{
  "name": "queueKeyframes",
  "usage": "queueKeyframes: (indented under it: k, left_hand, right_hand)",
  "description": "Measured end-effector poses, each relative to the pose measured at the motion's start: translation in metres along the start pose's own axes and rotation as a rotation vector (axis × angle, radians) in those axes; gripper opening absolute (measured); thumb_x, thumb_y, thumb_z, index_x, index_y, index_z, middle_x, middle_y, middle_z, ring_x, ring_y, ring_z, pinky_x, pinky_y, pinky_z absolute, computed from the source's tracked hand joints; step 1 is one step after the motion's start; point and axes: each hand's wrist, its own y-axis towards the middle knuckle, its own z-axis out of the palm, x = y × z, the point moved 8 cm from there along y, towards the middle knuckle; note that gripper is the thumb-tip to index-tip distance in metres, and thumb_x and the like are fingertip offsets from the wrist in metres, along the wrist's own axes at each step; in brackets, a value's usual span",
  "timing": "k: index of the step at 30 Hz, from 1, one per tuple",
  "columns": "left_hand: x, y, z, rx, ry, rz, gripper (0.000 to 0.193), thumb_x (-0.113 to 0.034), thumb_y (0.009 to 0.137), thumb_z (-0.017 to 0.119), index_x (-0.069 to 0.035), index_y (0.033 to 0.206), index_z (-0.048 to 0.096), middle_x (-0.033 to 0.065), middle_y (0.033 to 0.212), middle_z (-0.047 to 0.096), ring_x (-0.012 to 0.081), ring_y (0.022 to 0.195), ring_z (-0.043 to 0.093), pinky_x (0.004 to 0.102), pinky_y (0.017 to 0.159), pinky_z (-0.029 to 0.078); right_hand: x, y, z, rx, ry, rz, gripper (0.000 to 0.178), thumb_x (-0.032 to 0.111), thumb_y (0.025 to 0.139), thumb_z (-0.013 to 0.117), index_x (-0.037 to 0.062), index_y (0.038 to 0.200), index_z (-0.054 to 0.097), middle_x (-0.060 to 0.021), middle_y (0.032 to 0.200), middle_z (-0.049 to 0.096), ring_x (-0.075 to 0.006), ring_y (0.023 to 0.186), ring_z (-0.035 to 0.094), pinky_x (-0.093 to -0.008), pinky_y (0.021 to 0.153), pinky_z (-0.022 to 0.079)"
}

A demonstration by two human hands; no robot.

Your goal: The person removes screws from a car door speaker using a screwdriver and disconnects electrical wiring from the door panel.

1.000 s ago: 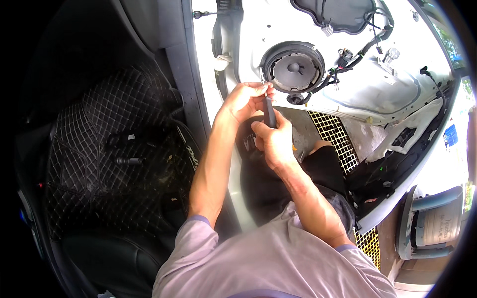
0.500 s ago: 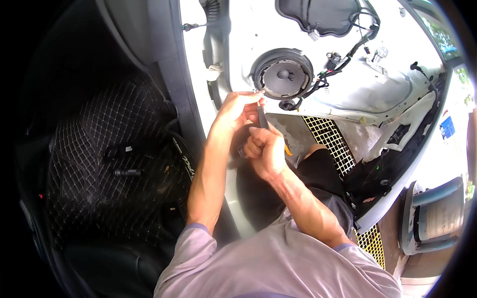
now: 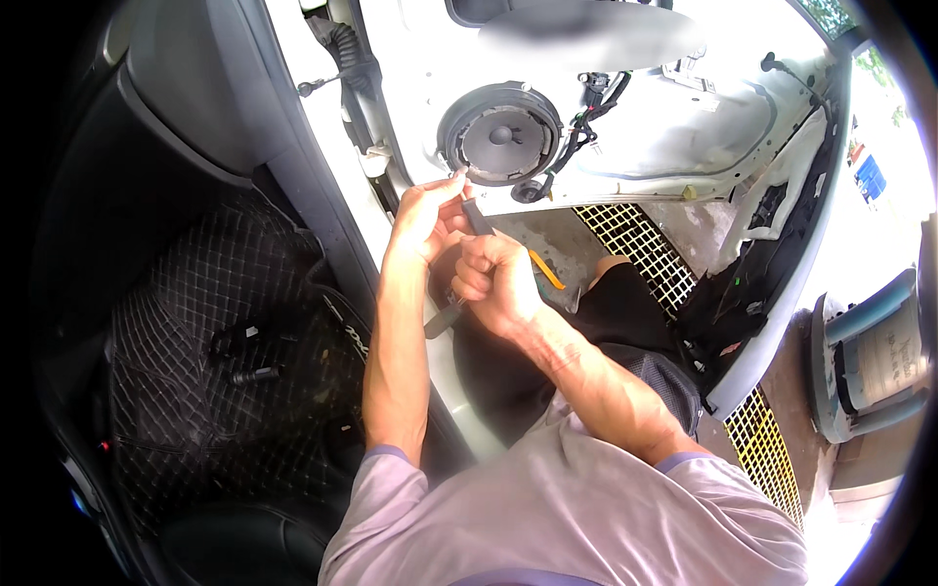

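Round door speaker [image 3: 523, 148]: this unit sat in the lower part of the white inner door shell [image 3: 640, 161], directly ahead of both hands and slightly to the right of the left hand [image 3: 420, 225]. The left hand was nearer; its fingertips were at the lower left edge of the speaker's outer ring. The right hand [image 3: 504, 281] was farther back, toward the body. The speaker, being round, presented no long axis. The hand tool [image 3: 477, 217] supplied the working line: its dark handle slanted forward and leftward from the right hand toward that same edge.

The speaker had a dark grey cone, a small domed cap at its centre and a broad black outer ring. Ragged, lighter patches showed between cone and ring.

Right hand: clenched around the tool handle. Left hand: fingers bent in close at the tool's front end; whether they gripped the shaft or a small part could not be told. The type of tip was likewise hidden.

A black wiring harness [image 3: 578, 129] ran along the right side of the speaker. An orange strip [image 3: 547, 270] showed just beside the right hand; its support could not be determined. Yellow floor grating [image 3: 635, 252] was visible below the door.
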Motion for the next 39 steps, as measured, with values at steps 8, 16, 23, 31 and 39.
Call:
queueKeyframes:
  k: [8, 16, 23, 31, 39]
  left_hand:
    - [-0.001, -0.003, -0.004, -0.013, 0.066, 0.035, 0.022, -0.023, 0.088, 0.069, -0.001, 0.094, 0.067, 0.0028, 0.082, 0.066, 0.0127, 0.073, 0.063, 0.0248, 0.068, 0.05]
    - [-0.003, 0.001, -0.011, -0.019, 0.031, 0.059, 0.023, -0.021, 0.088, 0.069, 0.001, 0.093, 0.067, 0.004, 0.08, 0.066, 0.0126, 0.071, 0.063, 0.0264, 0.067, 0.051]
    - [-0.005, -0.001, -0.005, -0.021, 0.034, 0.032, 0.021, -0.019, 0.088, 0.068, 0.002, 0.094, 0.067, 0.0053, 0.081, 0.066, 0.0154, 0.072, 0.064, 0.0277, 0.069, 0.052]
    - [0.003, 0.001, -0.014, -0.069, 0.004, -0.004, 0.026, -0.018, 0.087, 0.069, 0.002, 0.104, 0.066, 0.0059, 0.083, 0.067, 0.0152, 0.076, 0.064, 0.0293, 0.073, 0.052]
    - [0.002, 0.002, -0.009, -0.058, -0.06, 0.009, 0.024, -0.019, 0.087, 0.07, 0.002, 0.097, 0.067, 0.0078, 0.081, 0.066, 0.0176, 0.075, 0.065, 0.0305, 0.067, 0.054]
  right_hand:
    - [0.017, -0.008, -0.001, -0.077, -0.684, -0.168, 0.044, 0.013, 0.076, 0.059, -0.0041, 0.116, 0.053, -0.02, 0.073, 0.066, -0.0369, 0.063, 0.066, -0.0456, 0.059, 0.054]
    - [0.019, -0.002, -0.002, 0.041, -0.053, -0.008, 0.046, 0.015, 0.079, 0.059, -0.0044, 0.119, 0.05, -0.0186, 0.078, 0.066, -0.0326, 0.063, 0.066, -0.0433, 0.063, 0.052]
    - [-0.001, -0.003, 0.006, 0.04, 0.277, 0.076, 0.038, 0.012, 0.079, 0.057, -0.0006, 0.115, 0.052, -0.0164, 0.073, 0.065, -0.0307, 0.062, 0.067, -0.0406, 0.058, 0.052]
    - [0.022, -0.008, 0.004, -0.025, -0.665, -0.105, 0.051, 0.017, 0.079, 0.062, -0.0047, 0.124, 0.05, -0.0214, 0.077, 0.066, -0.0362, 0.068, 0.067, -0.0433, 0.064, 0.055]
    - [-0.006, -0.008, 0.029, 0.094, 0.804, 0.387, 0.03, 0.005, 0.081, 0.055, 0.0009, 0.111, 0.055, -0.0015, 0.063, 0.053, -0.0112, 0.041, 0.043, -0.0279, 0.04, 0.033]
